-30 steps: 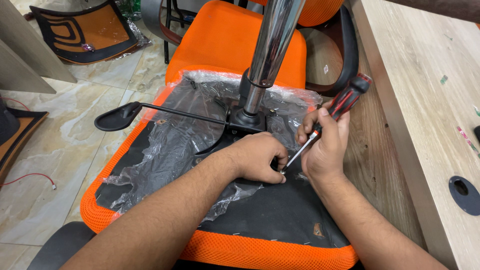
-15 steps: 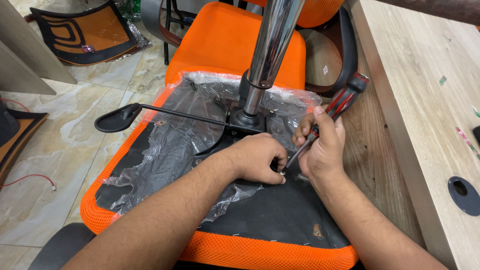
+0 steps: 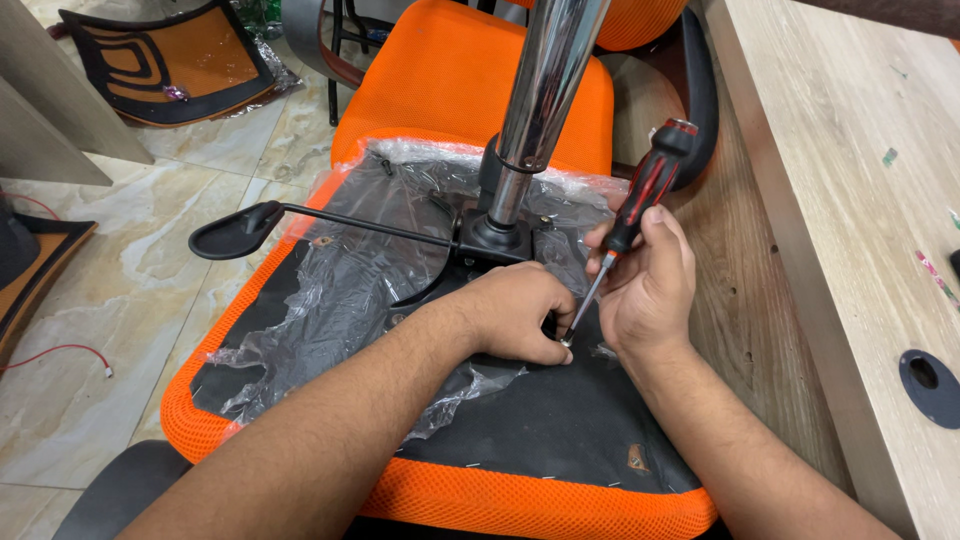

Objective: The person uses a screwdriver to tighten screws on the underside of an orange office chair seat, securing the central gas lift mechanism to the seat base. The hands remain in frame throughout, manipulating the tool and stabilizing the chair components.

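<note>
Upturned orange seat (image 3: 450,80) fills most of the view, its black underside (image 3: 560,440) facing me, near edge cut off by the bottom of the frame. Wooden bench (image 3: 830,150) runs along my right, its far side out of frame, a round black grommet (image 3: 930,385) set in it near the frame's right edge. Marble floor (image 3: 120,260) on my left, with another orange-and-black chair part (image 3: 170,55) lying at top left, partly cropped. Chrome gas-lift column (image 3: 545,90) rises from the middle of the seat, top cut off. Torn clear plastic wrap (image 3: 340,290) covers the left part of the underside, hard to see what's beneath. Black lever (image 3: 235,232) with a paddle end sticks out left from the mechanism plate, which is mostly hidden under the column base and my hands.

My left hand (image 3: 515,315) is curled, fingertips pinched low at the screw spot; can't make out the screw itself, the fingers hide it. My right hand (image 3: 645,285) is closed around the red-and-black screwdriver (image 3: 650,185), held tilted, handle up toward the bench, tip down just beside my left fingertips on the seat underside. The tip's contact point is too small to read.
</note>
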